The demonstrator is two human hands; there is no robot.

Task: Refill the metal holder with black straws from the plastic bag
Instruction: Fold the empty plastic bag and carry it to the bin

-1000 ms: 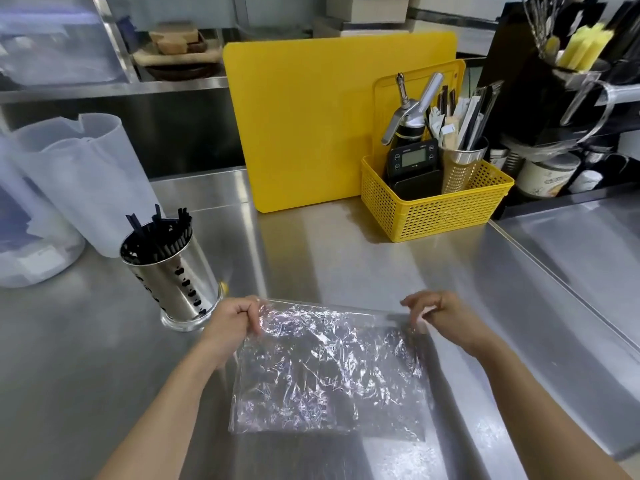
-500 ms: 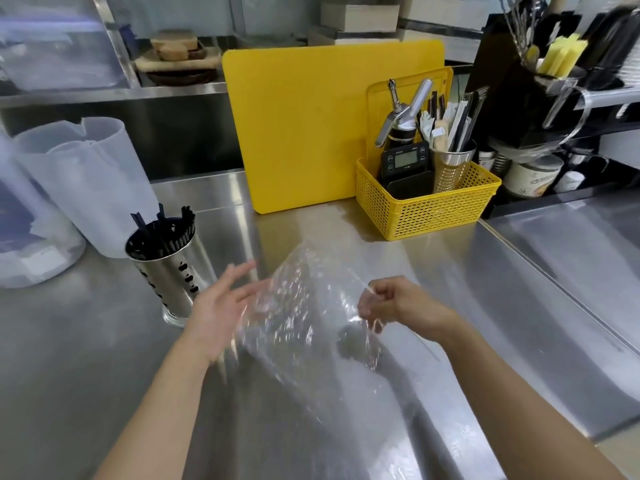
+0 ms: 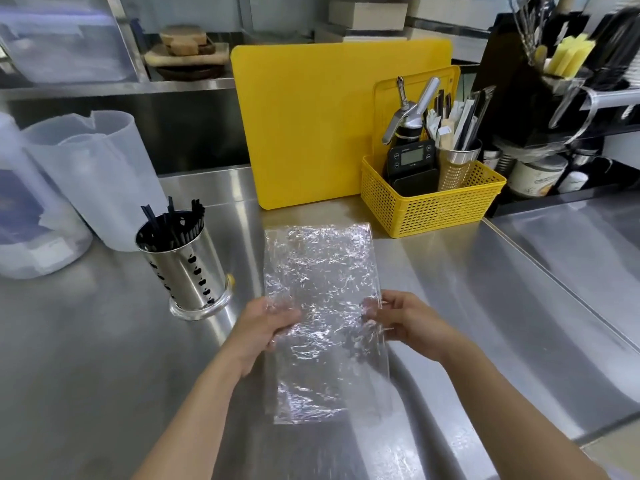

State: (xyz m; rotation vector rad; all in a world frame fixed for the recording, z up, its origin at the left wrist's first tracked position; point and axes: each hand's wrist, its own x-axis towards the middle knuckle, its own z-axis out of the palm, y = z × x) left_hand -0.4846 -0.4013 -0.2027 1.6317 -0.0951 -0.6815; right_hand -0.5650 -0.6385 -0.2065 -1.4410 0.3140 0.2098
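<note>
A crinkled clear plastic bag point(image 3: 322, 271) lies flat on the steel counter, long side pointing away from me, with no straws visible inside. My left hand point(image 3: 266, 323) grips its left edge and my right hand point(image 3: 398, 317) grips its right edge, both about halfway along. To the left stands the perforated metal holder point(image 3: 188, 271), upright, with several black straws point(image 3: 173, 223) sticking out of its top.
A yellow cutting board point(image 3: 311, 126) leans at the back. A yellow basket point(image 3: 433, 202) with a timer and utensils sits right of it. Translucent plastic jugs point(image 3: 93, 174) stand at the far left. The counter's right side steps down into a ridged drain area point(image 3: 571, 271).
The bag lay wide across the counter, was lifted and swung round in the air, and now lies lengthwise. Both hands have shifted from its top corners to its side edges.
</note>
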